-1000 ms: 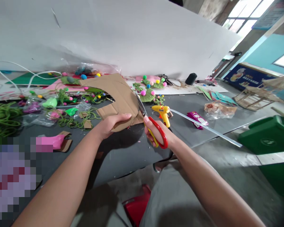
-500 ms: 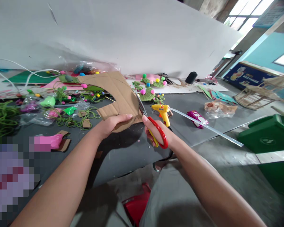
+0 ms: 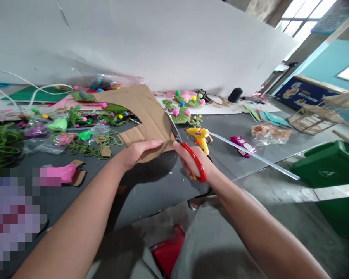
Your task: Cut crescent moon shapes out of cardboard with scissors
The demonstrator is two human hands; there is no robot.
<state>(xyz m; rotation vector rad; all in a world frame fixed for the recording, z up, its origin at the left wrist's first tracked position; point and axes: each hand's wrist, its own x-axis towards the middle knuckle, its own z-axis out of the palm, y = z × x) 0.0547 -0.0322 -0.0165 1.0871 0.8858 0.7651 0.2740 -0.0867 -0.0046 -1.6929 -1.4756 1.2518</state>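
My left hand (image 3: pixel 141 150) grips the lower edge of a curved piece of brown cardboard (image 3: pixel 151 112), thumb on top and the other fingers hidden beneath. The piece is held above the grey table, with a wide curved cut-out on its left side. In my right hand (image 3: pixel 192 159) are scissors (image 3: pixel 194 157) with a red handle loop and a yellow one mostly covered by my fingers. Their metal blades lie at the right edge of the cardboard, pointing away and up. Just right of the scissors sits a yellow glue gun (image 3: pixel 200 137) with a long clear glue stick (image 3: pixel 256 155) in it.
Green yarn (image 3: pixel 2 145), plastic bags and pompoms crowd the table's left. Green crocheted pieces with pompoms (image 3: pixel 180 115) lie behind the cardboard. A purple packet (image 3: pixel 242 146) is to the right, a green bin (image 3: pixel 328 164) beyond the table edge. A white board (image 3: pixel 163 42) stands behind.
The scissors' handles have come closer together as my right hand squeezes, so less of the yellow loop shows. The cardboard has shifted slightly left; my left hand keeps its hold.
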